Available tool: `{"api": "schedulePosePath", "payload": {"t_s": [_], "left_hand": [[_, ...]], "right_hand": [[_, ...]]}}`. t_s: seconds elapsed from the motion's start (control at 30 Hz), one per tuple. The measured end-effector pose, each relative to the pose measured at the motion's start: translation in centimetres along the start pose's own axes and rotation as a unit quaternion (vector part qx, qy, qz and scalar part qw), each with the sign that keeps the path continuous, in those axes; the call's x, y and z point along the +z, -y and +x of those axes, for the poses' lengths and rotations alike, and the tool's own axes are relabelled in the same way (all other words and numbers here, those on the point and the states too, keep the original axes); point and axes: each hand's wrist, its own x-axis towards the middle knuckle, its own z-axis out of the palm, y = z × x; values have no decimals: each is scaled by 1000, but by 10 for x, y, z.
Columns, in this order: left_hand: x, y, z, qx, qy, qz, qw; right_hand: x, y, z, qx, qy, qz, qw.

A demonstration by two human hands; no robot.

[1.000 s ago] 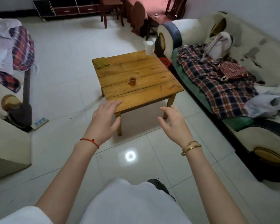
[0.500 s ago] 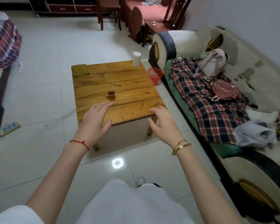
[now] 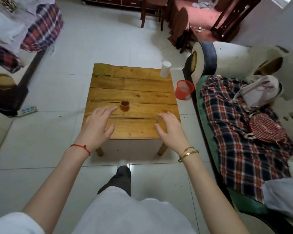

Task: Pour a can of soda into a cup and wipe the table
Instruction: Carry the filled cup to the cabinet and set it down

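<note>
One small clear cup [image 3: 125,105] of amber drink stands upright near the middle of the wooden table [image 3: 142,92], on the seam between two planks. Nothing stands between it and the hands. The left hand [image 3: 96,125] hovers just beside the cup, palm down, fingers straight and lightly spread, holding nothing; its fingertips point at the cup without touching it. The right hand [image 3: 171,127] hangs over the near right part of the table, fingers relaxed and apart, also empty. A folded olive cloth [image 3: 101,70] lies on the far left corner. A white bottle [image 3: 165,69] stands upright at the far right corner. Just beside the table's right edge, on the tiled floor, sits a red mesh bin [image 3: 183,89], between the table and the sofa [image 3: 227,59]. A plaid blanket [image 3: 235,132] covers the sofa seat. Left of the table, well apart, a power strip [image 3: 27,110] lies on the floor.
</note>
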Motion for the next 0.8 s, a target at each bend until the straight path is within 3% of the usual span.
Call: {"api": "schedulePosePath", "payload": {"t_s": [0.5, 0.8], "left_hand": [[14, 66, 163, -52, -17, -70, 996], [40, 105, 231, -98, 35, -80, 991]], "right_hand": [[19, -5, 201, 33, 27, 45, 998], [48, -24, 281, 74, 36, 65, 994]]}}
